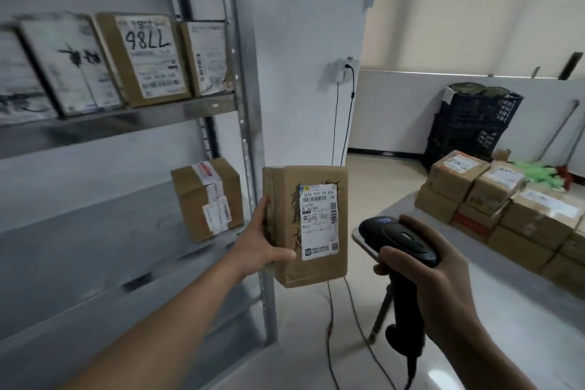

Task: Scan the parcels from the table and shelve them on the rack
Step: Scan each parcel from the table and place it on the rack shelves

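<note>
My left hand (264,239) grips a brown cardboard parcel (311,269) by its left side, upright in mid-air, its white barcode label facing me. My right hand (421,272) holds a black handheld scanner (399,239) by the grip, its head just right of the parcel and pointing toward the label. The metal rack (250,123) stands to the left. One taped box (207,198) sits on its middle shelf, and several labelled parcels (145,57) stand on the shelf above. Several stacked parcels (493,199) lie on the table (474,288) at right.
A white pillar (300,57) with a wall socket and hanging cables stands behind the held parcel. Black crates (474,123) are stacked against the far wall, with green items on the floor beside them. A table leg shows below the scanner.
</note>
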Motion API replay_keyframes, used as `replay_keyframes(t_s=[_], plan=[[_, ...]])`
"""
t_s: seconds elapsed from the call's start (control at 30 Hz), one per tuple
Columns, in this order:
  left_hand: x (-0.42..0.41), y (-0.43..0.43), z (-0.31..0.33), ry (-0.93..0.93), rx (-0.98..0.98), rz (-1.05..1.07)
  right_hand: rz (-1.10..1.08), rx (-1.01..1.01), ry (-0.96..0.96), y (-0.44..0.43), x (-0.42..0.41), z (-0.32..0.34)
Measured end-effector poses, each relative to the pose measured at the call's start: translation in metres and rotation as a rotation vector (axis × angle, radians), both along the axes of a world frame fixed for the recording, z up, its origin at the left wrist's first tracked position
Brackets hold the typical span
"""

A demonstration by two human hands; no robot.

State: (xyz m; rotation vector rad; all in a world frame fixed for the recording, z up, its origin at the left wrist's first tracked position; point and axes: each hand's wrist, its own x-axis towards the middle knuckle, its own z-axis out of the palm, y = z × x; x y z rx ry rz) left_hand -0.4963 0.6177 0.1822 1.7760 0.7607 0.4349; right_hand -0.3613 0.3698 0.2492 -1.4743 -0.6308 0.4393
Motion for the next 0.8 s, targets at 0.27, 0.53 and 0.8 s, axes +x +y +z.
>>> replay_keyframes(t_s=[0.27,0.53,0.8], plan=[[-0.114,0.045,0.000,0.010,0.001,0.044,0.063,-0.006,0.013,0.061,-0.095,-0.012],[-0.189,0.060,0.000,0.005,0.007,0.123,0.165,0.022,0.040,0.091,-0.144,-0.009],[-0.241,0.054,0.001,0.012,0.006,0.295,0.303,0.008,0.009,0.105,-0.153,-0.004]])
